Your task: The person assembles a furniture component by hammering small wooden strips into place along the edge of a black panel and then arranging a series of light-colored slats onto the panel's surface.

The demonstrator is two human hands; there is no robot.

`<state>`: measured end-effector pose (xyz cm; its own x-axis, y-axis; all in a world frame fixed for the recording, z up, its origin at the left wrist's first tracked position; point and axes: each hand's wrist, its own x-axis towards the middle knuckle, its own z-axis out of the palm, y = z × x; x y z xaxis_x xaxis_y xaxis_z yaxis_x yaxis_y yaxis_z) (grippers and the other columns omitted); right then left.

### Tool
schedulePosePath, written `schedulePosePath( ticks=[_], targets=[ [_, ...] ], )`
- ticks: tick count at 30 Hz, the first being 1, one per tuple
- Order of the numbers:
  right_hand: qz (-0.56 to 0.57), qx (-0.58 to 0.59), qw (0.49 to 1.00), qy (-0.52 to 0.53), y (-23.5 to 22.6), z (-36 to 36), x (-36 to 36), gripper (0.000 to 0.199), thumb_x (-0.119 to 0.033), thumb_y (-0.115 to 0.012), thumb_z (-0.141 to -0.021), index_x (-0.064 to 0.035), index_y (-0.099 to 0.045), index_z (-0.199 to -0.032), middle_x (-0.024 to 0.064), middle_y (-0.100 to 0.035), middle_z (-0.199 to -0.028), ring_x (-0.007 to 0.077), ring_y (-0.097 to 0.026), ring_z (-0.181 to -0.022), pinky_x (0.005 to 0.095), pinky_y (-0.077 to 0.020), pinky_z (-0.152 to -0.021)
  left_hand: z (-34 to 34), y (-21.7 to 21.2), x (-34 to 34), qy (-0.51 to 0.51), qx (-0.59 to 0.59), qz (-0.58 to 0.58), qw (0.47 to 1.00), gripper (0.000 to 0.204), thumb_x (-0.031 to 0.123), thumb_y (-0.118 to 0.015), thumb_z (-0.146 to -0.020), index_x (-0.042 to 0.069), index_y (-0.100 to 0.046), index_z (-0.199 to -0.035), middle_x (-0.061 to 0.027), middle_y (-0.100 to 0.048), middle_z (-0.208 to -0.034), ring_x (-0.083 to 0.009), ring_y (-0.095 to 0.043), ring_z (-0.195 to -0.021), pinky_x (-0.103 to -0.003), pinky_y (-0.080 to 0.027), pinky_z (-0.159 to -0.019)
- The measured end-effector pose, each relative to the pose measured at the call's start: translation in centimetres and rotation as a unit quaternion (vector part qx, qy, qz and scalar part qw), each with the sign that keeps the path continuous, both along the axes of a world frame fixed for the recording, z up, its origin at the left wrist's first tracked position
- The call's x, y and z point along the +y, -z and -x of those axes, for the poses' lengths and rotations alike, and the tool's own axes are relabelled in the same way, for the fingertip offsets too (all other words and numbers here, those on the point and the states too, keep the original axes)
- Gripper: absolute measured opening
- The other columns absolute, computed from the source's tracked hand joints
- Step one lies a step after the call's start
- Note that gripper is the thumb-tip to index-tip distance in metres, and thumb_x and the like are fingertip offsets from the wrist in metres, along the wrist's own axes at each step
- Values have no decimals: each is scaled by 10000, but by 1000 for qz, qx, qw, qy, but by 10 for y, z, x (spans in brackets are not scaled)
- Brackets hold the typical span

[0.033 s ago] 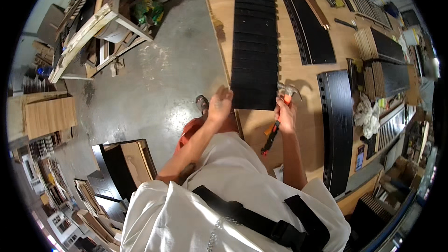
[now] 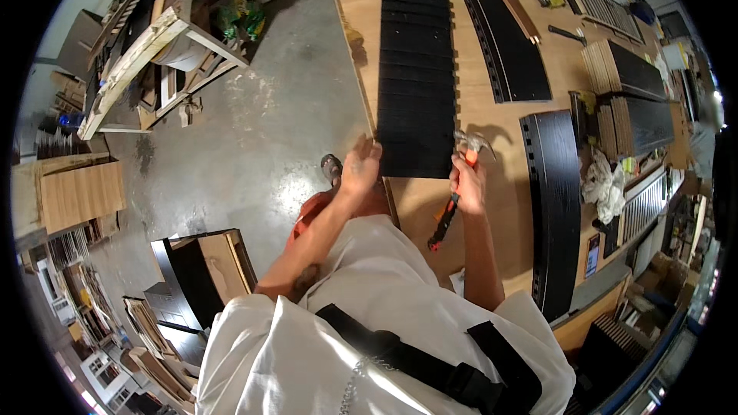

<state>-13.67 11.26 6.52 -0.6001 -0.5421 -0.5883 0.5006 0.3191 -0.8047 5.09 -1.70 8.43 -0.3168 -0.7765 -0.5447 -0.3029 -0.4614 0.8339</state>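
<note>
A long stack of black slatted panel pieces [image 2: 416,100] lies on the wooden worktable in front of me, its near end square and its right edge notched. My left hand [image 2: 360,167] is at the panel's near left corner, fingers raised and somewhat apart beside its edge; they are a little blurred. In my right hand [image 2: 470,182], by the near right corner, is a claw hammer [image 2: 443,224] with an orange and black handle. I grip it high, just below the metal head, and the handle's end points back toward me.
A black board [image 2: 552,215] with a notched edge lies to my right, and another black board [image 2: 503,38] farther off. Stacked dark boards [image 2: 642,127], a white crumpled cloth [image 2: 605,188] and a phone [image 2: 592,255] sit at the right. Left of the table [image 2: 438,192] is grey floor.
</note>
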Motion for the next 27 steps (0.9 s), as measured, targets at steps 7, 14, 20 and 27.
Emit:
schedulePosePath(
  ticks=[7, 14, 20, 27],
  targets=[
    [-35, -35, 998, -25, -10, -8, -30, 392, -127, -631, -875, -60, -552, -1253, -9, -504, -597, 74, -421, -430, 224, -340, -406, -10, -8, -26, 54, 24, -34, 998, 624, 194, -484, -983, -141, -217, -1437, -248, -393, -1447, -277, -389, -1344, -324, -286, -1113],
    [-28, -41, 999, -13, -14, 6, -58, 338, -149, -626, -866, -73, -572, -1191, -6, -495, -603, 79, -425, -449, 225, -327, -414, -16, 11, -59, 11, 50, -77, 996, 556, 195, -511, -956, -93, -348, -1402, -213, -506, -1355, -257, -478, -1253, -320, -342, -1056],
    [-66, -67, 995, -28, -9, 22, -77, 376, -155, -648, -846, -83, -556, -1204, -10, -489, -605, 79, -413, -427, 225, -334, -393, -2, 32, -83, 100, 69, -88, 989, 538, 225, -531, -928, -49, -419, -1377, -184, -545, -1296, -242, -488, -1200, -320, -349, -1019],
    [-67, -47, 996, -20, -11, 28, -102, 208, -154, -649, -841, -72, -569, -1015, 1, -490, -597, 84, -408, -412, 222, -325, -380, 7, 79, -107, -1, 79, -42, 996, 247, 223, -541, -915, 4, -517, -1026, -59, -517, -916, -170, -464, -862, -310, -394, -783]
  ],
)
